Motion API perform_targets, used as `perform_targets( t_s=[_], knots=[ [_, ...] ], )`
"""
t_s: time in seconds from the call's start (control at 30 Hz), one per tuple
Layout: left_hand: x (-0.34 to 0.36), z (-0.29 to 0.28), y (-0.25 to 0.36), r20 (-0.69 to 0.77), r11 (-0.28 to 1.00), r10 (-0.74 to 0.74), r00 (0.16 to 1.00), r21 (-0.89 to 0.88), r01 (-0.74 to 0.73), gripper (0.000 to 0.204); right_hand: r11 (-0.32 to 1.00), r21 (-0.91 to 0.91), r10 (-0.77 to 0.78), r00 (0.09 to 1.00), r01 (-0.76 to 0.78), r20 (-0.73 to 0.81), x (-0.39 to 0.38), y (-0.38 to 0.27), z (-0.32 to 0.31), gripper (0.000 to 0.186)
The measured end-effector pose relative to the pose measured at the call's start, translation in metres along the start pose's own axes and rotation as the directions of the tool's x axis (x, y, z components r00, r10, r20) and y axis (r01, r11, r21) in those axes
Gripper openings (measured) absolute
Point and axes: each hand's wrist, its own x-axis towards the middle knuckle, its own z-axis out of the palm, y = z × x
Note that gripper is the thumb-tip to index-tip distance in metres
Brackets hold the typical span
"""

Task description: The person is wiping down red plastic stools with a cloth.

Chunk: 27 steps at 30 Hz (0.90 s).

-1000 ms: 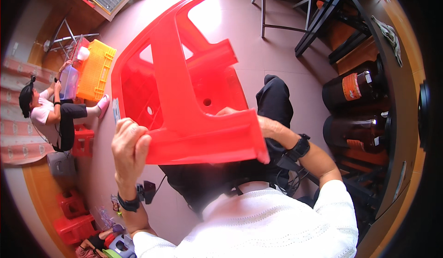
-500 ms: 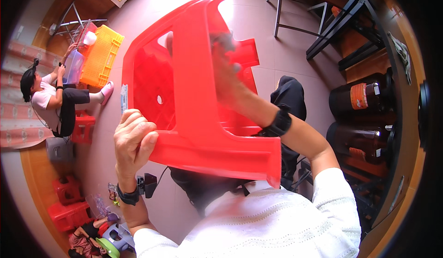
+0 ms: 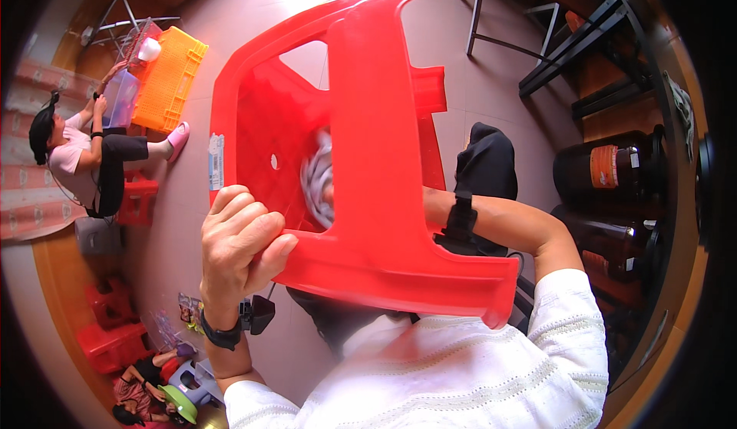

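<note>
A red plastic stool (image 3: 376,137) is tipped on its side in front of me, its hollow underside and the openings between its legs in view. My left hand (image 3: 242,241) is closed round the stool's lower left edge, thumb on the near side. Beside those fingers a pale label (image 3: 216,162) sticks to the rim. Through the stool's frame reaches my right arm, and a sliver of my right hand (image 3: 328,193) shows at a crumpled grey-and-white striped cloth (image 3: 316,177) against the inner wall. The red side panel covers most of that hand.
On the left, a seated person (image 3: 80,149) is beside a yellow crate (image 3: 170,79) and a clear bin (image 3: 120,99). Another person (image 3: 138,390) with a green basin (image 3: 178,404) is at lower left, near red stools (image 3: 111,344). Large dark jars (image 3: 599,168) line the right.
The stool has shifted right and turned slightly. My right hand has moved left and down inside it, bringing the cloth into the left opening. My left hand keeps its grip.
</note>
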Motion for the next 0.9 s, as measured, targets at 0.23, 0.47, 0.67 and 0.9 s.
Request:
perform_targets(
  t_s=[0.23, 0.47, 0.67, 0.9],
  knots=[
    [0.007, 0.019, 0.003, 0.027, 1.000, -0.005, 1.000, 0.021, 0.004, 0.024, 0.925, -0.372, 0.132, 0.982, -0.074, 0.134, -0.068, -0.015, -0.030, 0.019],
    [0.020, 0.032, 0.008, 0.059, 0.999, -0.035, 0.998, 0.011, 0.035, 0.033, 0.868, -0.460, 0.314, 0.923, -0.185, 0.222, -0.132, -0.022, -0.070, 0.019],
    [0.023, 0.035, 0.008, 0.087, 0.999, -0.041, 0.995, 0.006, 0.041, 0.034, 0.656, -0.752, -0.039, 0.993, -0.059, -0.113, -0.110, 0.023, -0.097, 0.026],
    [0.023, 0.023, 0.003, 0.111, 0.999, -0.022, 0.994, -0.034, 0.026, 0.027, 0.775, -0.346, 0.303, 0.791, -0.529, -0.532, -0.033, 0.027, -0.133, 0.028]
  ],
)
